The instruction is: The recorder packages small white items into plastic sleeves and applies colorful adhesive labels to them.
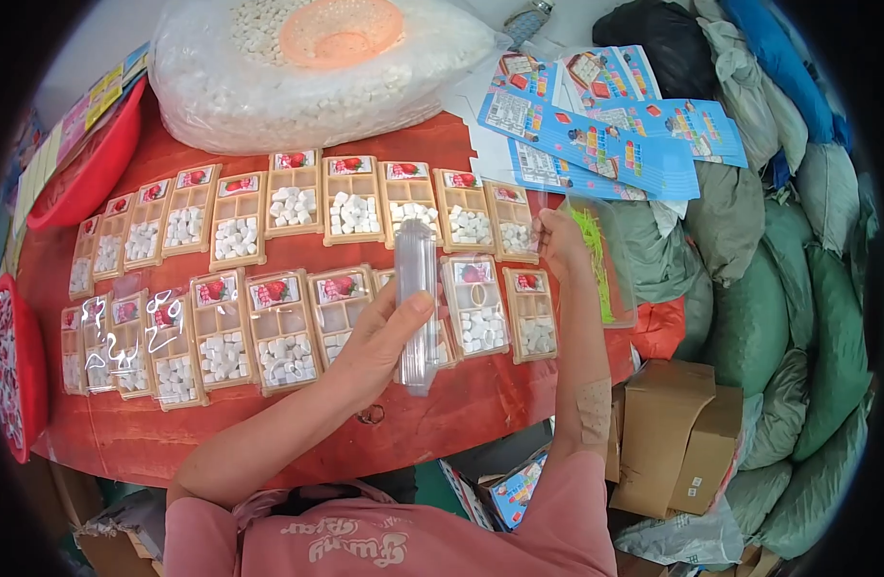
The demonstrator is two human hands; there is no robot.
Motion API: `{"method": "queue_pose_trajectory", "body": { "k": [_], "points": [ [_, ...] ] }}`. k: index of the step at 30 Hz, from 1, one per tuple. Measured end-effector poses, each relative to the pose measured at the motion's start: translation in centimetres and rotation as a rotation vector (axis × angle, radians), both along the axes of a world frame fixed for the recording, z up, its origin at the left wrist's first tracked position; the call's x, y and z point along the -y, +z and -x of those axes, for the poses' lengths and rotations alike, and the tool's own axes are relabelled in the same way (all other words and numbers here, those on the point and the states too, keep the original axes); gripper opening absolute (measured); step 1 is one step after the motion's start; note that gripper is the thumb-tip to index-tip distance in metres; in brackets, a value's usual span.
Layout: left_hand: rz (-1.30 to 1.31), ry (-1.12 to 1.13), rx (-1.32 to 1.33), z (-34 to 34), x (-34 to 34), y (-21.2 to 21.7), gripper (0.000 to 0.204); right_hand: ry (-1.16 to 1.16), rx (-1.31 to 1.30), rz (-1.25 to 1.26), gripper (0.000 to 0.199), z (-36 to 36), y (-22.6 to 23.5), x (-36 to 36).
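Her left hand (379,341) is gripping a stack of clear plastic lids (416,303); her right hand (560,240) is pinching one clear lid (600,260) at the red bench's (269,433) crowded right edge.

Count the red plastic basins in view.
2. One red basin leans at the back left corner of the table; the second red basin sits at its left edge, holding white pieces. Others may be hidden beyond the frame.

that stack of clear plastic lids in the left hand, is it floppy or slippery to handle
The stack of clear lids looks thin and glossy, so probably light and a bit slippery. It holds straight in the left hand, so likely fairly stiff as a stack, though single lids may flex. Nested loosely, they could slide apart if tilted.
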State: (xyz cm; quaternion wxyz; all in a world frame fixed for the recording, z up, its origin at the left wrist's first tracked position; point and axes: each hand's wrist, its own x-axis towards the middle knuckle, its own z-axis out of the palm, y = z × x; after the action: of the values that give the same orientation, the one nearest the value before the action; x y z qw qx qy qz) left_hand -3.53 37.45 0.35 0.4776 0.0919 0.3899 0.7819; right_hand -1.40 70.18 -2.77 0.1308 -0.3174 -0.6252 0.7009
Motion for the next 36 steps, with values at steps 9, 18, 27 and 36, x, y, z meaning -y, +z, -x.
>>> {"method": "queue_pose_trajectory", "body": {
  "k": [9, 18, 27, 36],
  "points": [
    [-0.015, -0.082, 0.001, -0.2, 0.0, -0.4, 0.051, -0.208, 0.382, -0.841, 0.02, 0.5, -5.5, -5.1],
    [0.012, -0.066, 0.005, -0.4, 0.7, -1.1, 0.055, -0.191, 0.404, -1.144, 0.031, 0.1, -2.3, 1.2],
    [-0.006, -0.039, 0.066, 0.1, 0.6, -0.9, 0.051, 0.306, 0.204, -1.236, 0.049, 0.3, -2.3, 2.3],
    [-0.001, -0.027, 0.111, 0.0, 0.9, -0.9, 0.047, 0.348, 0.568, -1.335, 0.053, -0.3, -2.7, 3.8]
  ]
}}
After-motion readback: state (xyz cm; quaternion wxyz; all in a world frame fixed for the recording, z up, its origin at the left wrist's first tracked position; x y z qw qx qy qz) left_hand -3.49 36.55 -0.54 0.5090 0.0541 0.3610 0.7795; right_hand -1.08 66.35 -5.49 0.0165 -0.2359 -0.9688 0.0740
